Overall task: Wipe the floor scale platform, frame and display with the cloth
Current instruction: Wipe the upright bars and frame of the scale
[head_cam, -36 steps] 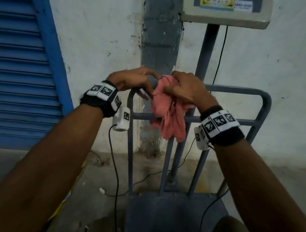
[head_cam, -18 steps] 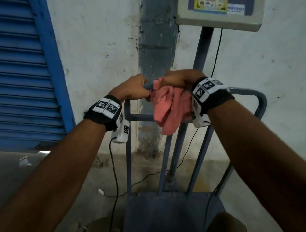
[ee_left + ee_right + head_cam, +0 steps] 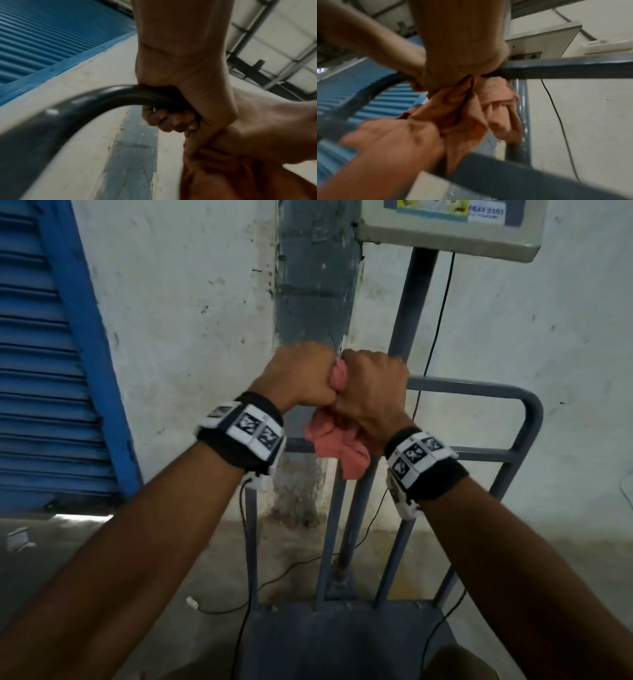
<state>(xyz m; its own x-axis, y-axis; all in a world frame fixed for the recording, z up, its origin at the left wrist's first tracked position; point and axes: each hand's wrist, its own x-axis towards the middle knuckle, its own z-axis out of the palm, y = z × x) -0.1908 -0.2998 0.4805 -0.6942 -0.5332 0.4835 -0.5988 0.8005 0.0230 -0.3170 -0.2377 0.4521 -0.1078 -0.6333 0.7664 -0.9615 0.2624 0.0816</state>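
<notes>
- right hand slid left along frame top rail, now knuckle to knuckle with left hand
- cloth more bunched under right fist, less hanging
- both wrists turned, backs of hands up

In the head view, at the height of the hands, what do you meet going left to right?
Blue shutter → white wall → left hand → pink cloth → right hand → frame top rail.

Stained white wall, grey pillar, blue roller shutter, concrete floor.
</notes>
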